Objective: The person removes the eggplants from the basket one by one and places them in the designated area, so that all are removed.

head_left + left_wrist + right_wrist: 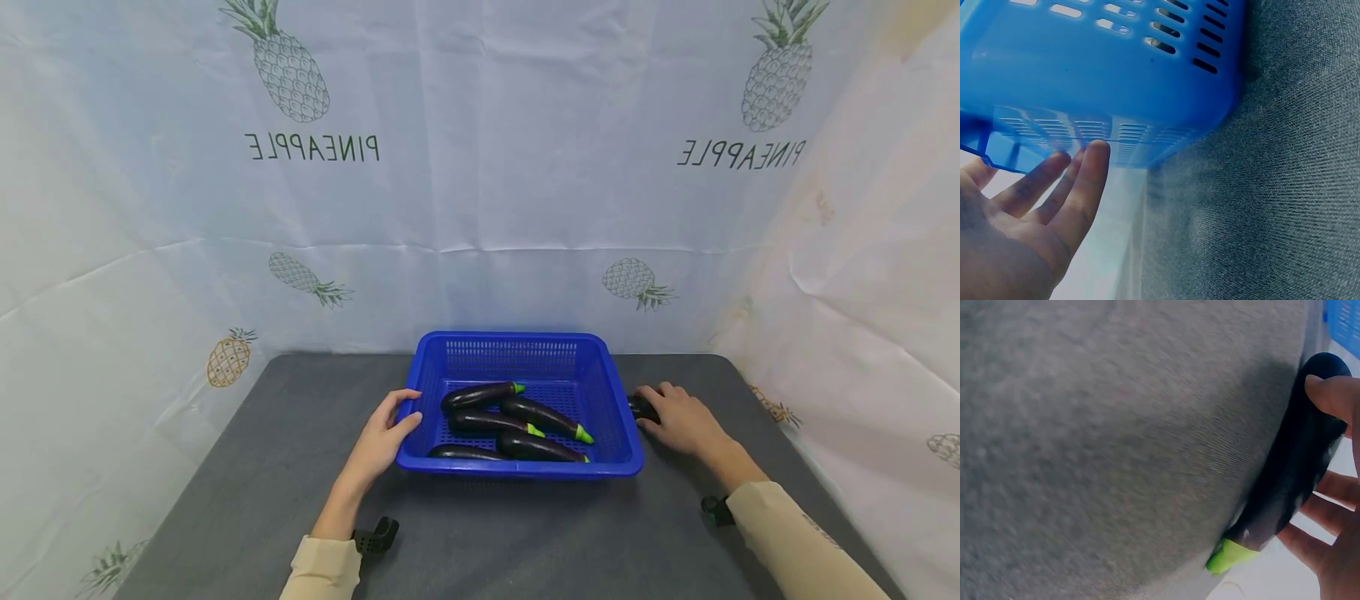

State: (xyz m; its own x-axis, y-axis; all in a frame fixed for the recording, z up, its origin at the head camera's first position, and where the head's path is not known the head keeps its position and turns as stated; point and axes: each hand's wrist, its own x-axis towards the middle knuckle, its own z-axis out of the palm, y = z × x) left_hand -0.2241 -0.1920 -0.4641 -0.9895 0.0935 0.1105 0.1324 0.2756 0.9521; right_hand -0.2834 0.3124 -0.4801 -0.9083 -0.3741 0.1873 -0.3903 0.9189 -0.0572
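We judge this the picking-up step: our right hand grips an eggplant at the basket's three o'clock, our left hand pinches its nine-o'clock rim, and a steady lift seems called for.

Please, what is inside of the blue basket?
Five dark eggplants lie inside the blue basket; four show bright green ends. The fifth, at the near left, has its right end hidden, and what is under them cannot be seen.
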